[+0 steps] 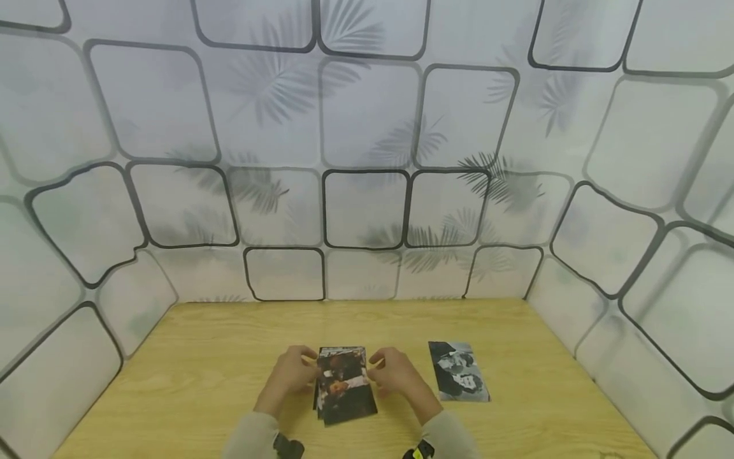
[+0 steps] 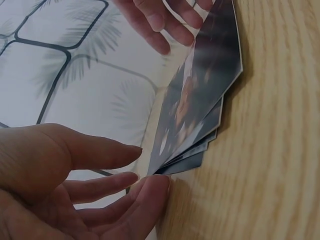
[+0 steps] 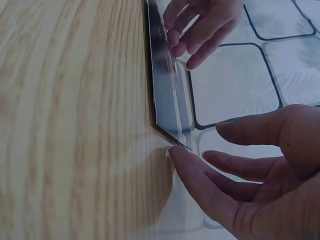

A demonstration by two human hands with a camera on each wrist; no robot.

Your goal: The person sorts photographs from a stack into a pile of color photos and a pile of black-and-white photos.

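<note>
A loose stack of photo prints (image 1: 346,390) lies fanned on the table, its top print a dark colour picture with a small bright patch. In the left wrist view several print edges (image 2: 212,135) show staggered beneath the top one. My left hand (image 1: 291,371) is at the stack's left side, fingertips right at its edge and the thumb raised apart from them. On the opposite side, my right hand (image 1: 395,371) has its fingertips at a far corner of the stack, thumb likewise apart. Neither hand pinches a print.
A separate black-and-white photo print (image 1: 460,371) lies to the right of my right hand. The light wood table (image 1: 223,344) is enclosed at the back and sides by a pale curtain (image 1: 367,210) with dark rounded squares and leaves.
</note>
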